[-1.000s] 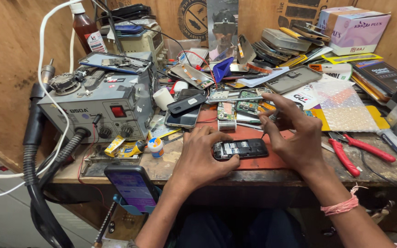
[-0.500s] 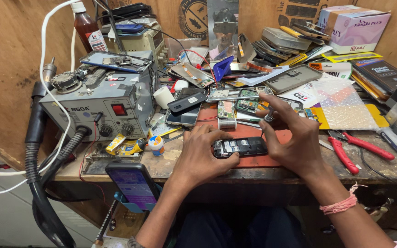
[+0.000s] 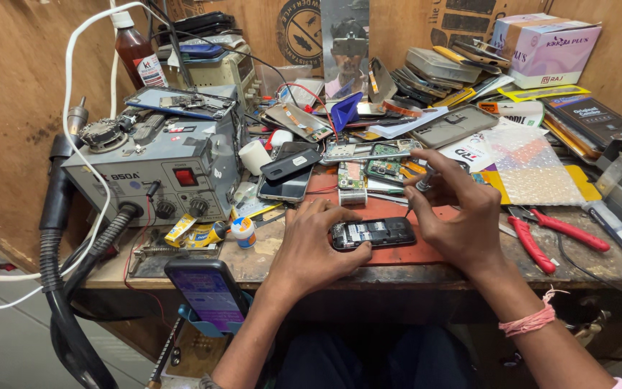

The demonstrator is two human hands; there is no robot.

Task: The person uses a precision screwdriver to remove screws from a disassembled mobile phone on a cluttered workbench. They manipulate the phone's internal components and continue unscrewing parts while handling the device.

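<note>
Opened small black mobile phone, its back cover off and its metal innards showing, lay flat on the red work mat, near the mat's front edge and roughly at its middle. Left hand came in from the phone's left, fingers curled and narrow, thumb and fingertips pressed against the phone's left end, pinning it to the mat. Right hand stood just right of the phone, its fingers closed around a thin screwdriver whose tip pointed down toward the phone's upper right corner; whether the tip touched the phone could not be told. A pink thread band circled the right wrist

Behind the phone, at the mat's far edge, sat a small metal reel and a bare green circuit board. Far to the phone's left stood a grey hot-air rework station, with its black hose hanging off the bench edge. Red-handled pliers lay well to the phone's right on the wooden bench. A lit smartphone stood in a blue holder at the bench's front edge, lower left of the phone. Two dark handsets lay stacked behind and left of the phone
</note>
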